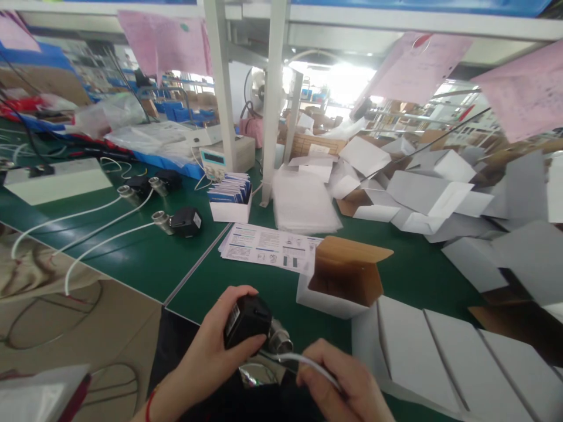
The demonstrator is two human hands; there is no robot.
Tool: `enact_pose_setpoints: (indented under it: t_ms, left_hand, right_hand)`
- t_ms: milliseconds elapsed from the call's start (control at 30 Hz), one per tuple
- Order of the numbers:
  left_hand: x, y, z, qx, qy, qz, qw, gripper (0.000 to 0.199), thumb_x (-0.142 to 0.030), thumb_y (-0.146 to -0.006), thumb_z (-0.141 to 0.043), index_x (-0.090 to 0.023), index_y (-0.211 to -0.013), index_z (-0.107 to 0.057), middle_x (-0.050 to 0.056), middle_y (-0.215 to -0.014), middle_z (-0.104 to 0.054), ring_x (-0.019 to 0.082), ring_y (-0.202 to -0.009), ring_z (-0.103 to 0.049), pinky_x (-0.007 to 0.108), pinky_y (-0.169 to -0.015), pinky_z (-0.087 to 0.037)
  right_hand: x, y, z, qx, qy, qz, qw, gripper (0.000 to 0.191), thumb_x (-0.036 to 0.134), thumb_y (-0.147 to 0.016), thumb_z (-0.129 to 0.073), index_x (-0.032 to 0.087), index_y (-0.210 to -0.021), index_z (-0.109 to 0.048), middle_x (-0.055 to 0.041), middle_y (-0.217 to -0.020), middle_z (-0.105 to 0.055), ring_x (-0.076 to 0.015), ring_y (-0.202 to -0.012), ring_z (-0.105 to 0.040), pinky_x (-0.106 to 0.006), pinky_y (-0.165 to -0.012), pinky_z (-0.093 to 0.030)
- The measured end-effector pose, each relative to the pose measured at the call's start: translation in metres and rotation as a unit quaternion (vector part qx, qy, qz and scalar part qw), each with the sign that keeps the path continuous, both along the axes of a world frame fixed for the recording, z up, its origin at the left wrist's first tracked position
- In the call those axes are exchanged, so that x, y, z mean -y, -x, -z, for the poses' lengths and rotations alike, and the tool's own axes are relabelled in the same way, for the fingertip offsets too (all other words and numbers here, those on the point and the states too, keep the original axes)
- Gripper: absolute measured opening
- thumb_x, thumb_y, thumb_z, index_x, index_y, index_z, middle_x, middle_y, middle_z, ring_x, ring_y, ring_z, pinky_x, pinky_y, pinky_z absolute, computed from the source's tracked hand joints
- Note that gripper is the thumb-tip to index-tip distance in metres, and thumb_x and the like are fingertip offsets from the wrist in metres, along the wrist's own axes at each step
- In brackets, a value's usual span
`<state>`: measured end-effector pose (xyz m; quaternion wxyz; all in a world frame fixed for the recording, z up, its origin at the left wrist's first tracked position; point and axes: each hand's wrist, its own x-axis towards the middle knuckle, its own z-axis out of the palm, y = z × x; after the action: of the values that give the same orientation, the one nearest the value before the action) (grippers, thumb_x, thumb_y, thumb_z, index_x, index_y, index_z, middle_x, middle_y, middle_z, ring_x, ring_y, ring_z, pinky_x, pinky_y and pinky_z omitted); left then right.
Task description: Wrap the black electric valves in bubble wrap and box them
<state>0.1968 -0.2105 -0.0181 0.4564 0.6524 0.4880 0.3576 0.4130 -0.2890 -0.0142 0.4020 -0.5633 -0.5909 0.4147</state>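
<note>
The left hand (215,337) is closed on a black unit (248,321), its thumb along the near side and its fingers curled over the far top corner, the forearm rising from the lower left with a red cord (149,405) at the wrist. The right hand (338,378), knuckles up and fingertips pointing left, is wrapped around the white cable (308,359), whose free stretch runs back toward the unit beside its metal fitting (280,338). The step in hand looks like managing the cable while the unit is steadied; the next move seems to call for a firm left grip and a right hand that guides the cable without tugging it. The unit is held up by the near edge of the green tabletop (200,281), just right of the seam. Beyond it, farther from that edge, lie printed sheets (268,246), with an open box (334,303) at their right end. Closed white boxes (417,346) stand in a row toward the tabletop's near right corner. Left of the seam, three similar black units (187,223) with fittings rest on the table, their cables trailing over the near edge.
</note>
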Motion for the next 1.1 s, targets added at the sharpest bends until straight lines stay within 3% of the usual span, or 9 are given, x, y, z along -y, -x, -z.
enact_pose_setpoints:
  t_ms: [133, 267, 367, 500, 567, 700, 867, 1000, 1100]
  left_hand:
    - [0.01, 0.005, 0.003, 0.093, 0.114, 0.046, 0.988, 0.053, -0.033, -0.072, -0.08, -0.029, -0.123, -0.063, 0.004, -0.119, -0.068, 0.03, -0.109, -0.063, 0.035, -0.091, -0.051]
    - [0.014, 0.006, -0.005, 0.245, 0.175, 0.004, 0.954, 0.061, -0.046, -0.071, -0.084, -0.028, -0.124, -0.059, 0.004, -0.115, -0.071, 0.028, -0.098, -0.068, 0.032, -0.082, -0.053]
    - [0.01, 0.006, -0.014, 0.17, 0.072, -0.085, 0.979, 0.052, -0.044, -0.076, -0.083, -0.03, -0.12, -0.06, 0.004, -0.121, -0.069, 0.028, -0.103, -0.067, 0.032, -0.088, -0.052]
    - [0.004, 0.009, -0.016, 0.034, -0.052, -0.039, 0.997, 0.044, -0.033, -0.075, -0.083, -0.03, -0.115, -0.066, 0.004, -0.122, -0.067, 0.029, -0.116, -0.062, 0.035, -0.102, -0.048]
    - [0.006, 0.011, -0.015, 0.033, -0.019, 0.016, 0.999, 0.048, -0.032, -0.073, -0.084, -0.031, -0.118, -0.067, 0.003, -0.123, -0.068, 0.03, -0.118, -0.061, 0.036, -0.104, -0.047]
    - [0.015, 0.009, -0.017, 0.138, 0.143, 0.033, 0.98, 0.058, -0.043, -0.068, -0.088, -0.033, -0.122, -0.067, 0.0, -0.12, -0.069, 0.026, -0.108, -0.064, 0.029, -0.09, -0.052]
    - [0.015, 0.001, -0.021, 0.271, 0.214, -0.018, 0.938, 0.067, -0.048, -0.062, -0.093, -0.029, -0.118, -0.062, 0.001, -0.109, -0.072, 0.023, -0.095, -0.067, 0.026, -0.079, -0.052]
    - [0.012, -0.003, -0.017, 0.233, 0.149, -0.075, 0.958, 0.064, -0.044, -0.07, -0.089, -0.03, -0.123, -0.057, 0.003, -0.125, -0.068, 0.025, -0.104, -0.067, 0.029, -0.085, -0.053]
    - [0.009, -0.007, -0.011, 0.141, 0.039, -0.086, 0.986, 0.053, -0.037, -0.076, -0.084, -0.029, -0.122, -0.059, 0.005, -0.129, -0.066, 0.028, -0.115, -0.064, 0.034, -0.096, -0.052]
  right_hand:
    - [-0.031, 0.007, 0.0, -0.059, 0.022, 0.123, 0.99, 0.053, 0.068, -0.094, -0.054, 0.022, -0.066, -0.052, 0.0025, -0.061, -0.051, -0.0136, -0.06, -0.046, -0.023, -0.055, -0.036]
    - [-0.029, 0.043, 0.04, -0.09, 0.036, 0.032, 0.995, 0.053, 0.069, -0.093, -0.05, 0.023, -0.069, -0.061, -0.0019, -0.066, -0.061, -0.0189, -0.064, -0.056, -0.027, -0.058, -0.042]
    - [-0.01, 0.053, 0.058, -0.03, -0.019, -0.057, 0.998, 0.023, 0.043, -0.098, -0.054, 0.03, -0.091, -0.071, -0.0012, -0.078, -0.071, -0.0202, -0.07, -0.064, -0.027, -0.062, -0.043]
    - [-0.003, 0.026, 0.034, 0.057, -0.119, -0.126, 0.983, 0.017, 0.033, -0.095, -0.06, 0.028, -0.08, -0.066, 0.0028, -0.062, -0.06, -0.0135, -0.051, -0.049, -0.026, -0.048, -0.028]
    - [-0.011, 0.008, 0.01, 0.064, -0.155, -0.049, 0.985, 0.024, 0.035, -0.097, -0.056, 0.026, -0.076, -0.062, 0.0025, -0.063, -0.056, -0.0132, -0.053, -0.046, -0.027, -0.051, -0.029]
    - [-0.033, -0.002, -0.013, -0.012, -0.028, -0.002, 1.0, 0.029, 0.039, -0.094, -0.063, 0.022, -0.07, -0.058, 0.0029, -0.068, -0.053, -0.0131, -0.063, -0.046, -0.025, -0.059, -0.035]
    - [-0.032, 0.034, 0.027, -0.157, 0.046, -0.008, 0.987, 0.051, 0.065, -0.095, -0.054, 0.022, -0.068, -0.052, 0.0034, -0.064, -0.048, -0.0137, -0.063, -0.044, -0.025, -0.06, -0.038]
    - [-0.008, 0.054, 0.06, -0.081, -0.028, 0.003, 0.996, 0.038, 0.052, -0.102, -0.051, 0.024, -0.084, -0.069, -0.0033, -0.077, -0.067, -0.0195, -0.075, -0.061, -0.028, -0.072, -0.046]
    - [0.005, 0.054, 0.064, 0.008, -0.093, -0.005, 0.996, 0.023, 0.036, -0.104, -0.051, 0.026, -0.098, -0.071, -0.0047, -0.086, -0.07, -0.0198, -0.074, -0.063, -0.028, -0.072, -0.046]
